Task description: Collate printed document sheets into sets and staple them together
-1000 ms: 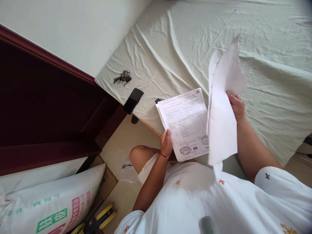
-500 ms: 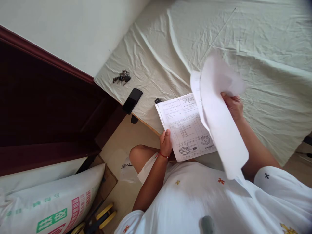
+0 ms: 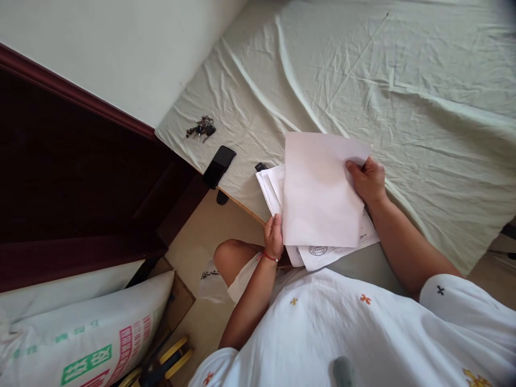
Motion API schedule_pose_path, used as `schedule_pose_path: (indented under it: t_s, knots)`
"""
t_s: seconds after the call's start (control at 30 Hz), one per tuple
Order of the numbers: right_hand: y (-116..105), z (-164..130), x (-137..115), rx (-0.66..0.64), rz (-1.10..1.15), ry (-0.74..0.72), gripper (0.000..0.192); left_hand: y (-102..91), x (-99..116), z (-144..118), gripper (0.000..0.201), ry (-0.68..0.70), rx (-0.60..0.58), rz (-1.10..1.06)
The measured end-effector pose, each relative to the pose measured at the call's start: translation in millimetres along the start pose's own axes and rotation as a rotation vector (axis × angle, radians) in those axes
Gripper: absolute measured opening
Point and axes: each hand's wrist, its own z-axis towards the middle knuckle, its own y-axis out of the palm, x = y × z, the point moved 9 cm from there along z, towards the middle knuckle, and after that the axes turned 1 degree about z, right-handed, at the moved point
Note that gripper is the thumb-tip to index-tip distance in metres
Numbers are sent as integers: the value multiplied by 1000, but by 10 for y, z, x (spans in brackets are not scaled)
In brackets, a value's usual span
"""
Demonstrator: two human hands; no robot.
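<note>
The blank sheet (image 3: 318, 188) that was up in the air a moment ago has come down flat on top of the stack of papers (image 3: 322, 252). Nearest of all is the person's white shirt (image 3: 342, 333) with little crosses on it, and a big printed sack (image 3: 84, 338) sits low on the left. The left hand (image 3: 274, 236) pinches the stack's near left corner, so the papers spread out to the right of it. The right hand (image 3: 365, 180) grips the blank sheet at its far right edge, thumb on top, and the sheet lies to the left of that hand. A stamped page peeks out below the blank one. The papers rest on the edge of a bed with a wrinkled pale sheet (image 3: 403, 80). Farther off lie a black phone (image 3: 220, 165) and a bunch of keys (image 3: 200, 128).
</note>
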Motion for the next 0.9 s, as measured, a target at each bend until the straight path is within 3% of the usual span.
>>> schedule_pose_path:
  t_s: [0.27,0.43,0.6,0.9]
  knots:
    - [6,-48,-75,29,-76,9,23,55,-8,5,52,7,-77,-51]
    - [-1,-86,-122,69,-74,9,20,93,-155,29,52,-7,-125,-140]
    - [-59,-78,-89,139,-93,17,26,77,-179,51,43,91,-163,-64]
    - [36,-126,-150,85,-16,-28,22,63,-167,65,49,199,-148,74]
